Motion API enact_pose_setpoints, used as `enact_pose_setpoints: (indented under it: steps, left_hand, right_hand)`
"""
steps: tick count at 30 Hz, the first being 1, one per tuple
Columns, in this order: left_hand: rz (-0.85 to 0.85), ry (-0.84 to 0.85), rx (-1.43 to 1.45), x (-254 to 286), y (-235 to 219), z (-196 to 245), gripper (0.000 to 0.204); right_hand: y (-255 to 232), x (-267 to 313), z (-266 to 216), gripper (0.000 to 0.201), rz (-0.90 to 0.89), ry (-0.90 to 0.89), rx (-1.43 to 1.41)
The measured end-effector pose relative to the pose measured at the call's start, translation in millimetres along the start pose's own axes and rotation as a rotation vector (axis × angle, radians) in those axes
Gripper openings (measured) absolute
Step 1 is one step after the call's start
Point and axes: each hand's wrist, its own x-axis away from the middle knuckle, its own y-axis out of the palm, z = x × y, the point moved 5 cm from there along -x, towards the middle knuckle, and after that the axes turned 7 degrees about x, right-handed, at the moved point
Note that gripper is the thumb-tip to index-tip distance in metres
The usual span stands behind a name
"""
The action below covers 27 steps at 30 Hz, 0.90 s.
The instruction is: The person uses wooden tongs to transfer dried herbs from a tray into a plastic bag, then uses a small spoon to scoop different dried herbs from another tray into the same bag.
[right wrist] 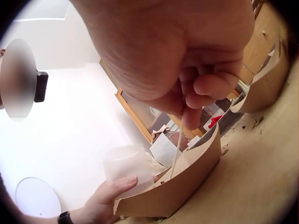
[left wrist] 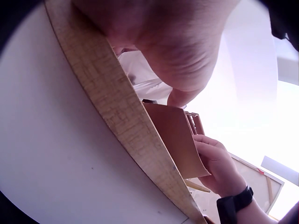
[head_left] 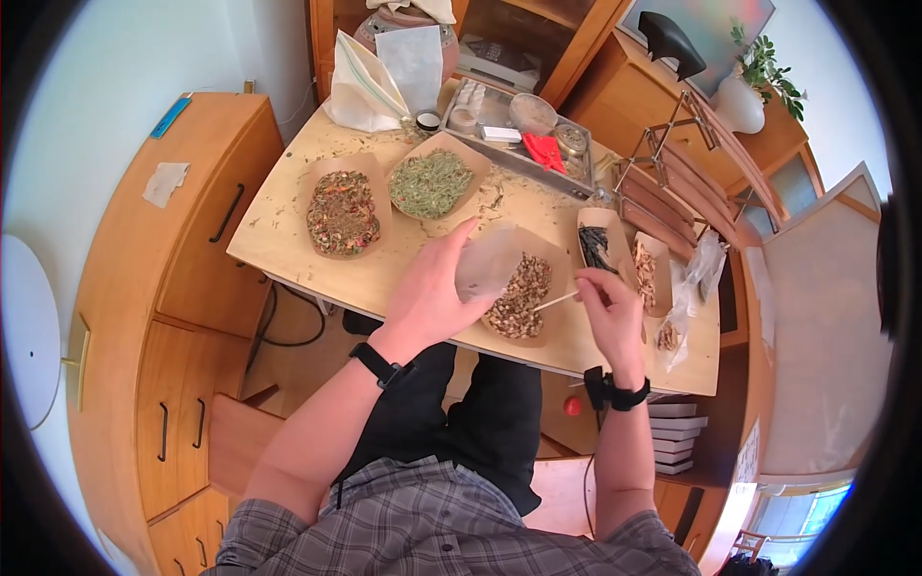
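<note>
My left hand (head_left: 427, 293) grips a translucent, frosted-looking bag or cup (right wrist: 128, 165), thumb on its near side. It is held over the left edge of a brown paper tray (head_left: 560, 257) of chopped brown and pale dried bits (head_left: 519, 307). Between thumb and fingers, my right hand (head_left: 613, 312) pinches a thin pale stick (head_left: 557, 300). The stick slants down, its lower end among the bits in the tray. In the right wrist view that end of the stick (right wrist: 176, 156) goes behind the tray wall (right wrist: 187, 191).
Left on the table are trays of mixed dried flakes (head_left: 344, 213) and green herbs (head_left: 430, 182). Dark strips (head_left: 595, 248) and pale pieces (head_left: 644, 274) fill trays at right. Behind stand a box of small containers (head_left: 523, 158) and a white pouch (head_left: 363, 86). Plastic bags (head_left: 709, 264) lie at right.
</note>
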Motion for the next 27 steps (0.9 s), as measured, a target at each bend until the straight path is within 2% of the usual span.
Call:
enact_pose_setpoints:
  steps: [2,7,9,10,12,23,27]
  left_hand:
    - [0.002,0.016,-0.024,0.3,-0.9,0.3,0.1]
    - [-0.009,0.019,-0.033,-1.1,-1.6,1.5,0.1]
    - [-0.014,0.024,-0.027,-2.0,-0.1,0.3,0.1]
    - [-0.008,0.023,-0.018,-1.8,0.2,-0.1,0.1]
    - [0.002,0.016,-0.006,0.0,-0.8,-1.0,0.1]
    - [-0.01,0.007,-0.001,-0.3,-4.9,0.1,0.098]
    - [-0.013,-0.019,0.008,0.7,-3.2,-4.7,0.098]
  right_hand:
    - [8.1,13.5,3.6,0.017,-0.053,0.112,-0.051]
    - [12.9,39.2,-0.5,0.019,-0.08,0.211,-0.15]
    - [14.9,50.6,-0.4,0.021,-0.127,0.35,-0.242]
    - [14.0,55.1,-2.7,0.021,-0.128,0.354,-0.239]
    - [15.6,65.7,-4.9,0.023,-0.133,0.446,-0.405]
    - [18.3,100.2,-39.4,0.024,-0.168,0.507,-0.521]
    - [27.5,109.1,-32.0,0.025,-0.209,0.544,-0.606]
